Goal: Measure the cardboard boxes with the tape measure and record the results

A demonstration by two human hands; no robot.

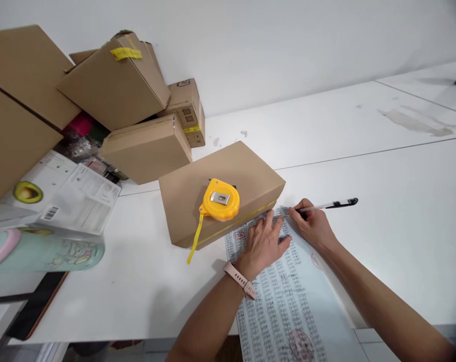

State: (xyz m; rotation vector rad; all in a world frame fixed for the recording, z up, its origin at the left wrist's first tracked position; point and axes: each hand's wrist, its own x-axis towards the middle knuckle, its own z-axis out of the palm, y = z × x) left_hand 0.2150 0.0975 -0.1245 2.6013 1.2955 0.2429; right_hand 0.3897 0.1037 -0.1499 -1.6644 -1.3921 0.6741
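My right hand (313,222) is closed around a pen (339,203), a clear one with black parts, its tip end over the top of a written sheet (284,296). Rows of dark handwriting and a few red stamps cover this pale blue paper, which hangs past the table's front edge. Flat on the sheet, with fingers spread, lies my left hand (263,246); a pink band circles that wrist. Just beyond it stands a brown cardboard box (246,171) whose near side overlaps the paper's top. On the box rests a yellow tape measure (220,201) with a strap.
More cardboard boxes (114,80) are piled at the back left. A white carton with an avocado picture (80,191) and a mint-green bottle (73,251) occupy the left side. A dark flat object (39,304) lies by the front left edge. The white table (393,201) meets a wall behind.
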